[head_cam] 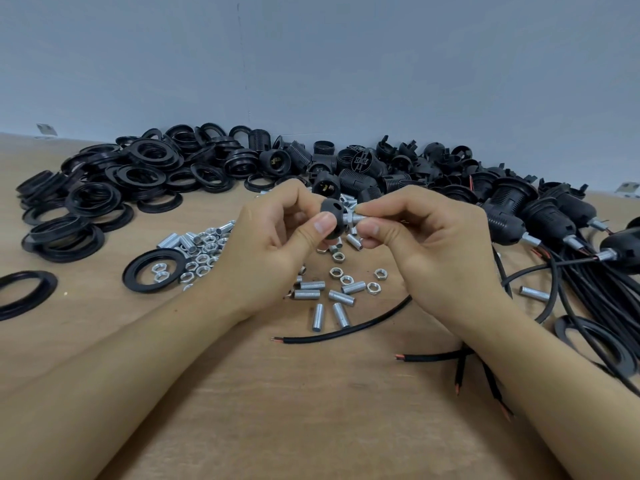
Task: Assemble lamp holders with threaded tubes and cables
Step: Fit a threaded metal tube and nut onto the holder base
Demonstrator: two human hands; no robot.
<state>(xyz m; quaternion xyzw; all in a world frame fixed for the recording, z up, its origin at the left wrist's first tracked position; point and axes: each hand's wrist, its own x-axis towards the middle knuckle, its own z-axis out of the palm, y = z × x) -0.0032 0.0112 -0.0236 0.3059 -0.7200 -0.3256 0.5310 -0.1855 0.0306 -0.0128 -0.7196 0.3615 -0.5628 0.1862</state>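
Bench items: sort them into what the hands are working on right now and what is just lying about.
In hand now:
- black holder cap, gripped by the left hand
- threaded tube, pinched by the right hand at the cap

Lying about:
- black rings
- loose nuts
- spare tubes
- cut cable
- finished holders with cables

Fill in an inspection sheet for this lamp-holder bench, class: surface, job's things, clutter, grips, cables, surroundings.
Surface: wooden table.
Job's things: black lamp-holder cap with threaded tube entering it; finished holders at right.
Clutter: black rings, loose nuts, spare tubes.
Grips: left hand holds the cap; right hand pinches the tube.
Cables: black cables, copper ends bare.
Surroundings: grey wall.
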